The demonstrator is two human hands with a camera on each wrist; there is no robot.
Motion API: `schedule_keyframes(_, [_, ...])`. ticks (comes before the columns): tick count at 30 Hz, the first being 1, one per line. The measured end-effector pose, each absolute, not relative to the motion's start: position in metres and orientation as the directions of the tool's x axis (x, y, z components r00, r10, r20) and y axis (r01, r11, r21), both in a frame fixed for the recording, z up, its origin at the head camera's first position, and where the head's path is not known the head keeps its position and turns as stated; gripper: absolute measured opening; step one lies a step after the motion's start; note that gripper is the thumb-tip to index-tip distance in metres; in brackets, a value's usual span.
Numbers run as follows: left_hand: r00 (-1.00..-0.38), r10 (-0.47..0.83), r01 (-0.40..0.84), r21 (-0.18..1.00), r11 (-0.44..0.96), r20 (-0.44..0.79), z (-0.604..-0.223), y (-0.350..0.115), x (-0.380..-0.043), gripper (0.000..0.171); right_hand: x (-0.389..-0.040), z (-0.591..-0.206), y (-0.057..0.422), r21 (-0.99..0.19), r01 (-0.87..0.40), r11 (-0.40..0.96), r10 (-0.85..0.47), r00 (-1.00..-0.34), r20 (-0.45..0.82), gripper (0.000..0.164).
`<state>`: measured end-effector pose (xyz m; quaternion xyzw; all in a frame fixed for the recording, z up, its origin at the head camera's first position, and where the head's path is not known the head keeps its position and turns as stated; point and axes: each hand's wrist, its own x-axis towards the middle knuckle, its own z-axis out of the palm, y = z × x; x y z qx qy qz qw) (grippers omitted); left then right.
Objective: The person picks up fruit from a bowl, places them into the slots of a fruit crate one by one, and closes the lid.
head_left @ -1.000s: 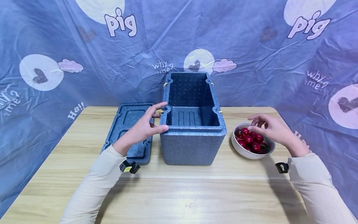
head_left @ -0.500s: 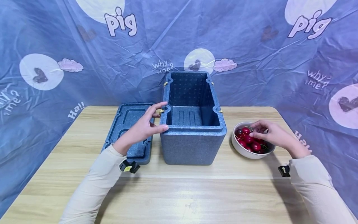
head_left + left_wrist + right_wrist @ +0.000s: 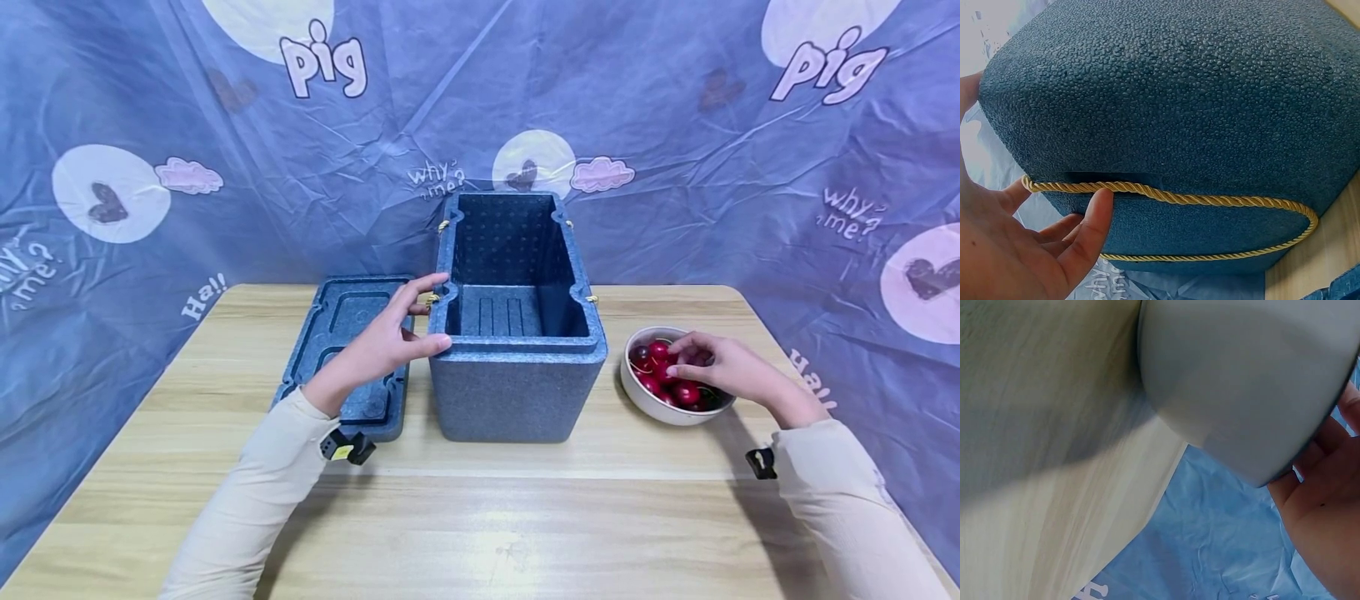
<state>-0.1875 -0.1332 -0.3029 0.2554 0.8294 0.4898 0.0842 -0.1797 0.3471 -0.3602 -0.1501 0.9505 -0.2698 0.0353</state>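
A blue-grey foam box stands lidless in the middle of the table in the head view. My left hand rests at its near left corner, thumb on the front rim, index finger on the side rim. In the left wrist view a finger touches the gold rope along the box's side. My right hand reaches over the rim of a white bowl of dark red cherries. Its thumb and fingertips are among the cherries; I cannot tell whether they pinch one. In the right wrist view the bowl's wall hides the fingertips.
The box's lid lies on the wooden table left of the box, partly behind my left arm. A blue printed cloth hangs behind the table. The inside of the box shows a ribbed floor.
My right hand has come down from above the bowl to the cherries, its fingers drawing closer together. My left hand, the box and the lid have stayed put.
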Motion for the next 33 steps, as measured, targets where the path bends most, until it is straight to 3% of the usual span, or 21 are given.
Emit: schedule_keyframes(33, [-0.854,0.510,0.331,0.864,0.379,0.103,-0.3030,-0.1334,-0.1862,0.078,-0.1767,-0.3630,0.3407,-0.490,-0.298,0.819,-0.329,-0.944,0.023,0.024])
